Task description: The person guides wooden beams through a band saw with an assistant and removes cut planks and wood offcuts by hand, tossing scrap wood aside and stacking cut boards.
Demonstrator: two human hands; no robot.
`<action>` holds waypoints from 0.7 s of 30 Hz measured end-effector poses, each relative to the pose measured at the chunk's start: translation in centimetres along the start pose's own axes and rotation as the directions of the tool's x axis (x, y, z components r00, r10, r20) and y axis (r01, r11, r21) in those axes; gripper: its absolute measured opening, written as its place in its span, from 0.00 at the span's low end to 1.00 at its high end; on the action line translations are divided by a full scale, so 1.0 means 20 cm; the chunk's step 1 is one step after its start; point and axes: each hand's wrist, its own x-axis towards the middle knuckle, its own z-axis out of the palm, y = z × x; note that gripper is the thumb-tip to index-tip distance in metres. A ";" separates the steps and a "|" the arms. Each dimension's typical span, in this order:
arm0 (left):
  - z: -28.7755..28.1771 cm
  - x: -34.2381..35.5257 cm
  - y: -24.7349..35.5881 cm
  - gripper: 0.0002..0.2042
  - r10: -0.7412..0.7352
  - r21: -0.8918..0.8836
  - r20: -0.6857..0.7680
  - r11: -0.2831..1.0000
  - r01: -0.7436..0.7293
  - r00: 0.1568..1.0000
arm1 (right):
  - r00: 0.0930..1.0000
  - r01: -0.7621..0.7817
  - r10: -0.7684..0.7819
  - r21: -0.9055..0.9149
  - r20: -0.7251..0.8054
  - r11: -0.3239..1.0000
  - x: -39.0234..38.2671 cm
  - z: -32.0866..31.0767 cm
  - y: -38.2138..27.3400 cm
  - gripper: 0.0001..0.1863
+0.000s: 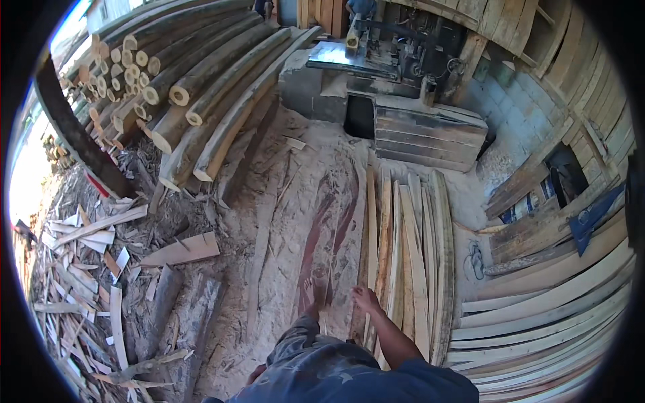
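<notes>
Holds nothing in slack, unclosed right hand [366, 299] beside sawn planks [411, 232], probably laid parallel for compactness; cannot tell grip of left hand [256, 373].

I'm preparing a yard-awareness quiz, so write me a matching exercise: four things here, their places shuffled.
Things
1. Right hand
2. Round logs
3. Flip-flops
4. Blue cloth

Places
A. Draped over timber, far right
B. On the dusty floor, right of the long boards
C. Lower middle, near those boards
D. Piled, upper left

Pairs: 1-C, 2-D, 3-B, 4-A
</notes>
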 end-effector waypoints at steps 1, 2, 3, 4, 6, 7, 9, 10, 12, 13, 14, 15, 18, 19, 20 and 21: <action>0.09 0.13 0.11 0.17 -0.045 0.105 0.028 0.994 0.042 0.999 | 0.991 -0.108 0.108 0.004 -0.074 0.994 0.04 -0.07 0.09 0.20; 0.15 0.26 0.24 0.17 -0.054 0.206 0.036 0.978 0.045 0.998 | 0.966 -0.213 0.212 0.011 -0.147 0.977 0.08 -0.14 0.11 0.19; 0.16 0.38 0.35 0.17 -0.029 0.283 0.013 0.959 0.024 0.999 | 0.903 -0.402 0.428 0.263 -0.048 0.877 0.01 -0.22 -0.12 0.18; 0.16 0.49 0.56 0.17 0.027 0.398 0.014 0.917 -0.030 1.000 | 0.868 -0.444 0.489 0.299 -0.091 0.845 0.04 -0.27 -0.02 0.19; 0.14 0.71 1.02 0.17 0.202 0.546 0.025 0.817 -0.182 0.979 | 0.718 -0.650 0.692 0.284 -0.072 0.704 0.05 -0.36 0.17 0.15; 0.11 0.81 1.25 0.18 0.295 0.432 -0.010 0.863 -0.262 0.956 | 0.676 -0.699 0.737 0.293 -0.028 0.652 0.10 -0.40 0.15 0.14; 0.15 0.91 1.89 0.15 0.327 0.241 -0.108 0.925 -0.295 0.939 | 0.616 -0.749 0.787 0.319 0.014 0.581 0.17 -0.42 0.12 0.12; 0.21 0.90 2.26 0.22 0.396 0.259 -0.073 0.894 -0.366 0.916 | 0.658 -0.715 0.752 0.338 0.030 0.612 0.25 -0.44 0.09 0.12; 0.34 0.87 2.93 0.20 0.570 0.190 -0.110 0.816 -0.545 0.814 | 0.837 -0.543 0.541 0.006 0.082 0.839 0.46 -0.48 0.03 0.07; 0.30 0.90 3.13 0.19 0.669 0.127 -0.180 0.743 -0.657 0.721 | 0.936 -0.326 0.340 -0.144 0.088 0.934 0.64 -0.47 0.13 0.08; 0.43 0.83 3.41 0.19 0.738 0.121 -0.175 0.673 -0.729 0.652 | 0.989 -0.116 0.136 -0.301 0.049 0.946 0.79 -0.46 0.33 0.09; 0.59 0.71 3.65 0.19 0.803 0.118 -0.162 0.593 -0.796 0.574 | 0.998 0.054 -0.062 -0.456 -0.002 0.888 0.91 -0.45 0.50 0.10; 0.92 0.65 4.03 0.19 0.853 0.011 -0.135 0.510 -0.860 0.504 | 0.977 -0.123 0.181 -0.395 0.114 0.910 1.41 -0.61 0.16 0.10; 0.99 0.71 4.07 0.22 0.829 -0.057 -0.089 0.550 -0.834 0.552 | 0.965 -0.124 0.210 -0.435 0.156 0.892 1.59 -0.72 0.04 0.10; 1.04 0.76 4.07 0.22 0.752 -0.068 -0.075 0.651 -0.756 0.654 | 0.949 -0.091 0.232 -0.518 0.215 0.850 1.80 -0.83 -0.12 0.10; 1.07 0.87 4.06 0.23 0.696 -0.073 -0.006 0.715 -0.695 0.718 | 0.928 -0.028 0.249 -0.614 0.278 0.789 1.99 -0.95 -0.29 0.11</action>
